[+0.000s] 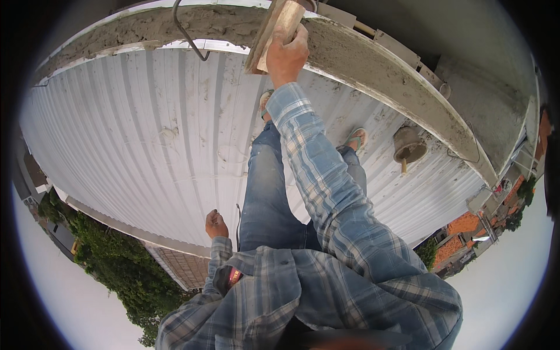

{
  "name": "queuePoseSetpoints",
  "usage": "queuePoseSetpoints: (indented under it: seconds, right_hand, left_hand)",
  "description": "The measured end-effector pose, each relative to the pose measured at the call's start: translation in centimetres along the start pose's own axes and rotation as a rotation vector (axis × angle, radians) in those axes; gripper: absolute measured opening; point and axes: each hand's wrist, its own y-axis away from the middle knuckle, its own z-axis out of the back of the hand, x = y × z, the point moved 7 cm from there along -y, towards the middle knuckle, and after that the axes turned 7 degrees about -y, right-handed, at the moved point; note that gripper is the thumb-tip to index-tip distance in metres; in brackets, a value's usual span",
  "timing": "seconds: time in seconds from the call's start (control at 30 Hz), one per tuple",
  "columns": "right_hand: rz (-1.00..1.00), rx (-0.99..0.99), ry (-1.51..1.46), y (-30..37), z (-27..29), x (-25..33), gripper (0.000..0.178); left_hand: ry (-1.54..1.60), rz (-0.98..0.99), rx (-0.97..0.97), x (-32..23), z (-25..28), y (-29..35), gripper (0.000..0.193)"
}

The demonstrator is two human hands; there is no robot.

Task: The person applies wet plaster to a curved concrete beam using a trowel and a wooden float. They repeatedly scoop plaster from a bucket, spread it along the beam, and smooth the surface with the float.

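Observation:
My right hand (pixel 287 56) is wrapped around the handle of a plastering float (pixel 273 35). The float's flat board lies on edge to me, up against the mortar-covered band (pixel 344 49) along the wall. My left hand (pixel 216 224) hangs low beside my left thigh with its fingers curled in; I see nothing in it. A bent metal rod (pixel 188 32) sticks out over the band, left of the float. Grey mortar left of the float looks rough, while the stretch to its right looks smoother.
I stand in flip-flops on a ribbed metal roof (pixel 181 134) spattered with mortar. A mortar-stained bucket (pixel 410 146) with a handle sticking out lies to the right of my feet. Trees (pixel 116 256) and brick buildings (pixel 464 224) show beyond the roof's edges.

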Motion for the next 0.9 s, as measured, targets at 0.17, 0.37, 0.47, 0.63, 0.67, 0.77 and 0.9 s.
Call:
queuePoseSetpoints:
  seconds: [0.17,0.37,0.47,0.63,0.67,0.77,0.9]
  right_hand:
    - [-0.410,0.165,-0.867,-1.9,5.4,-4.6,0.033]
    - [-0.350,0.123,-0.769,-2.8,12.1,-4.2,0.035]
    - [-0.125,0.082,-0.159,-2.8,15.1,-1.2,0.042]
    - [0.277,-0.077,0.596,-3.9,17.3,-2.9,0.051]
    - [0.251,-0.076,0.606,-3.6,17.3,-3.4,0.050]
    - [0.224,-0.078,0.591,-3.2,14.3,-3.9,0.048]
    - [0.271,-0.074,0.521,-4.1,4.1,-0.6,0.042]
  left_hand:
    - [-0.027,-0.157,0.032,-5.4,2.9,-4.8,0.025]
    - [-0.079,-0.182,0.063,-6.0,3.1,-5.2,0.025]
    - [-0.053,-0.182,0.058,-6.5,2.9,-5.2,0.026]
    - [-0.021,-0.164,0.083,-6.8,2.5,-5.2,0.025]
    - [-0.019,-0.170,0.069,-5.8,2.6,-5.1,0.025]
    - [-0.050,-0.141,0.076,-4.3,2.5,-5.1,0.025]
    - [-0.045,-0.126,0.096,-5.0,2.7,-6.7,0.025]
